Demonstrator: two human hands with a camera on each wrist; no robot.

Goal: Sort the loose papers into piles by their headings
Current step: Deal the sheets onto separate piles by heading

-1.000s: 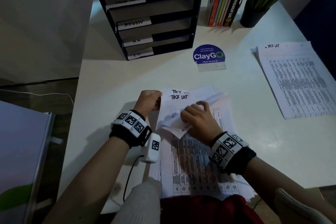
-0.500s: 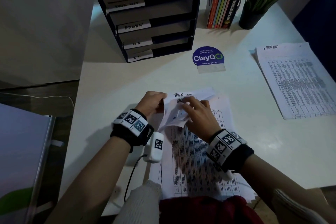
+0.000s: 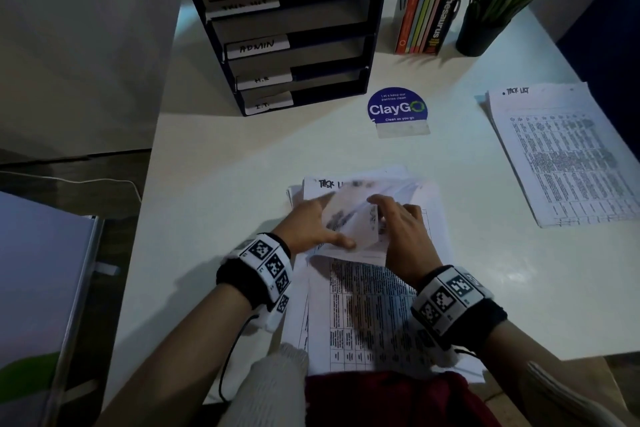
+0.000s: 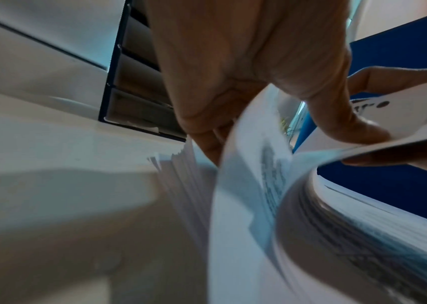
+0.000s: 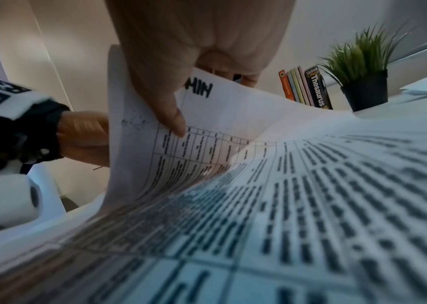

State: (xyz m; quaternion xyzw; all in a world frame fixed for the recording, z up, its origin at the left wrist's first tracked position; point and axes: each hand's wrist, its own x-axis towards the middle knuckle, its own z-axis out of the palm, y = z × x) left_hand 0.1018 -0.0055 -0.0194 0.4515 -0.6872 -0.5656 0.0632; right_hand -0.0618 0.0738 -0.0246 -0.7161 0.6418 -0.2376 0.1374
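The loose paper stack lies at the near centre of the white worktop, printed tables facing up. Both hands work at its far end, where several top sheets are lifted and curled back.

Left hand: fingers reach under the raised sheets and the thumb presses on top of them, so the grip is clamped on the lifted sheets.

Right hand: thumb on the printed face of a raised sheet, fingers behind it; the grip pinches that sheet. In the right wrist view, the visible part of the sheet's handwritten heading reads "MIN".

The heading on the sheet exposed at the far end of the stack begins "TASK"; the rest is blurred.

A separate pile, headed "TASK LIST", lies at the right edge of the worktop, well apart from the stack.

At the far left stands a dark tray rack with labelled slots; one label reads "ADMIN". A blue "ClayGo" sign stands between rack and pile. Books and a potted plant stand at the far right.
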